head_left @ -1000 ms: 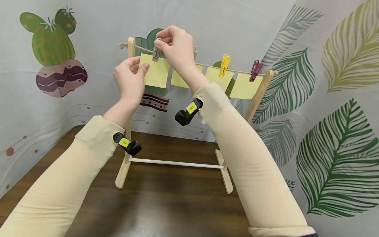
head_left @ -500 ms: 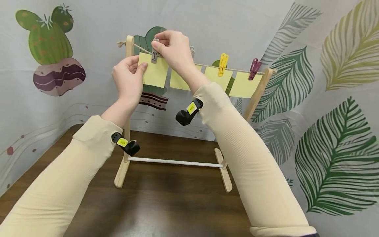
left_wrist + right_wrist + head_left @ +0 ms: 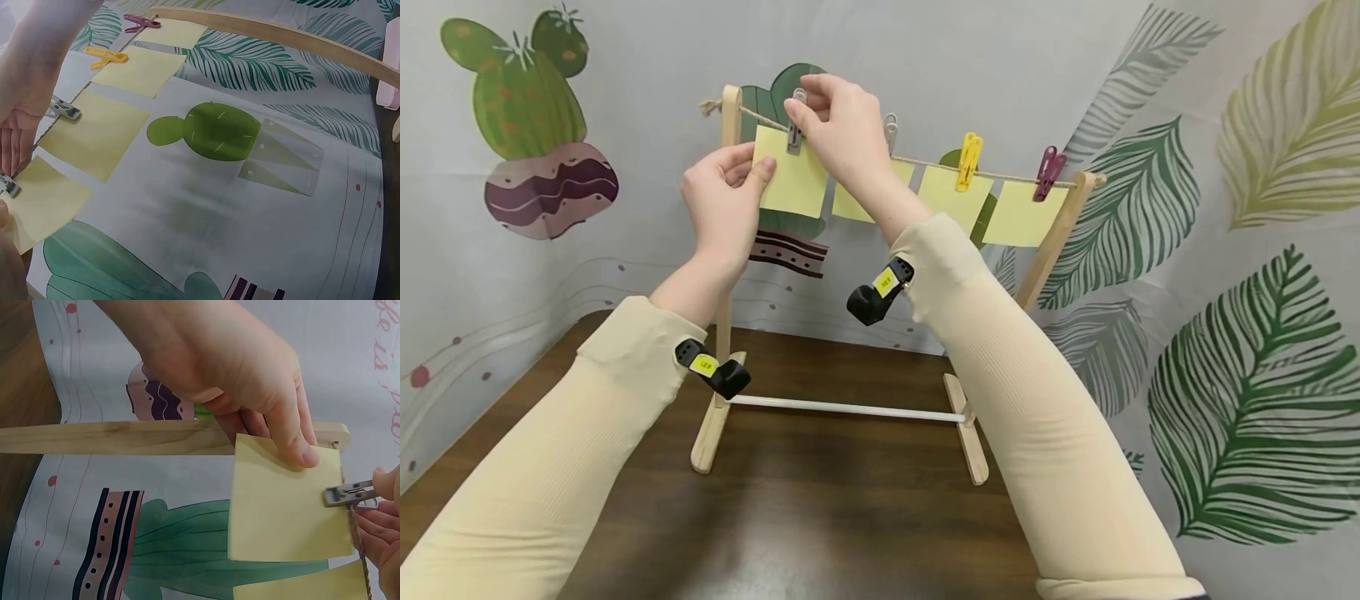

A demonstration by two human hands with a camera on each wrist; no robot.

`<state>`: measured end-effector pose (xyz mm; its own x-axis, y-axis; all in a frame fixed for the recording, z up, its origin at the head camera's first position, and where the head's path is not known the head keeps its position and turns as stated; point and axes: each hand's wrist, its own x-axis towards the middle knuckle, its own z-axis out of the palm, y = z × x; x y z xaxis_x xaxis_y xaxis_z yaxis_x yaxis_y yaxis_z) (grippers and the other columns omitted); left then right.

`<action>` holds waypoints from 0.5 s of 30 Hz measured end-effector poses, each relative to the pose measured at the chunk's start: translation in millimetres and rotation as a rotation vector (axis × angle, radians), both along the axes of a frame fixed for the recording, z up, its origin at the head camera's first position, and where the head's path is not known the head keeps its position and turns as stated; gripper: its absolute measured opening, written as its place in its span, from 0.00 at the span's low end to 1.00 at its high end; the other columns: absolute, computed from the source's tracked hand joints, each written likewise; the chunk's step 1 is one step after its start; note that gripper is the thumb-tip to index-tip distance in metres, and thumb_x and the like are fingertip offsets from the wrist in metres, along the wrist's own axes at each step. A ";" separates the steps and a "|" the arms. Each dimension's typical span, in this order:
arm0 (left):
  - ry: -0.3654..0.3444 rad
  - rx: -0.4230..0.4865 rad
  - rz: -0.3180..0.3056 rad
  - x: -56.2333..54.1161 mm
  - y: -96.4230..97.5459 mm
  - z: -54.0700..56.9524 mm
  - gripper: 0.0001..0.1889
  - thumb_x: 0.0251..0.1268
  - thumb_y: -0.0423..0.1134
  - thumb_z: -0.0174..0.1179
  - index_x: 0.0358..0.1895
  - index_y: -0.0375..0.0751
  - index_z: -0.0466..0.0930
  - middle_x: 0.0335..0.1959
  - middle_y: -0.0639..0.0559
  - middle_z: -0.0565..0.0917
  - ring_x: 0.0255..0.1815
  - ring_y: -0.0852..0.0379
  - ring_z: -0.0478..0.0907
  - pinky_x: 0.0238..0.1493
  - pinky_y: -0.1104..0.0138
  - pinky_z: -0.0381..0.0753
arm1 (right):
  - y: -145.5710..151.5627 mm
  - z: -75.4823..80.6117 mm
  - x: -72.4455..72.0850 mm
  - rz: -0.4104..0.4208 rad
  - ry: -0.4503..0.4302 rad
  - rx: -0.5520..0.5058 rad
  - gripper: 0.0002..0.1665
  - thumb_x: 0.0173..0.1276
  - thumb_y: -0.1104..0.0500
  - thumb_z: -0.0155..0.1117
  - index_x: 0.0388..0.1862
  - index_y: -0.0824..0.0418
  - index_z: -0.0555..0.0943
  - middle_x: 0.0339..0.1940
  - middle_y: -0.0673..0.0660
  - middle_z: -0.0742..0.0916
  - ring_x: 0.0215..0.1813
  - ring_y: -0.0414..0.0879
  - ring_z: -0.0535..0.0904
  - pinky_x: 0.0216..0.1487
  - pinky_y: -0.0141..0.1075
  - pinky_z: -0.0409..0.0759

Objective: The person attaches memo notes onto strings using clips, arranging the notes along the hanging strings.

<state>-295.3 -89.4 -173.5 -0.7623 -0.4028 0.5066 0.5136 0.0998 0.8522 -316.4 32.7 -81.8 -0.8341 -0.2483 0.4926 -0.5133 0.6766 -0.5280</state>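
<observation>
In the head view a yellow paper note (image 3: 793,179) hangs at the left end of a rope. My left hand (image 3: 722,196) pinches its left edge, thumb in front and the other fingers behind. At the note's top edge a grey clothespin (image 3: 794,133) sits over paper and rope. My right hand (image 3: 842,125) pinches the handles of that clothespin between thumb and fingers. From the right wrist view, the clothespin (image 3: 344,494) bites the note (image 3: 287,506) near the middle of its upper edge, and my left thumb (image 3: 303,456) lies on the paper.
Along the rope hang several more notes, with a second grey clothespin (image 3: 891,133), a yellow clothespin (image 3: 968,162) and a purple clothespin (image 3: 1049,173). The wooden rack's left post (image 3: 731,125) stands beside my left hand. A white bar (image 3: 850,409) joins its feet on the brown table (image 3: 820,517).
Both hands keep their places at the left note. My right hand has shifted slightly against the rope, so more of the second grey clothespin shows. The view has moved a little.
</observation>
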 end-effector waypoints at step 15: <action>-0.028 0.081 -0.060 2.5 -6.5 -10.7 0.17 0.62 0.37 0.67 0.53 0.34 0.83 0.45 0.43 0.88 0.40 0.65 0.84 0.48 0.73 0.81 | -0.5 -1.0 -1.4 0.009 0.019 -0.030 0.28 0.73 0.54 0.59 0.70 0.58 0.71 0.65 0.53 0.81 0.63 0.36 0.78 0.58 0.19 0.72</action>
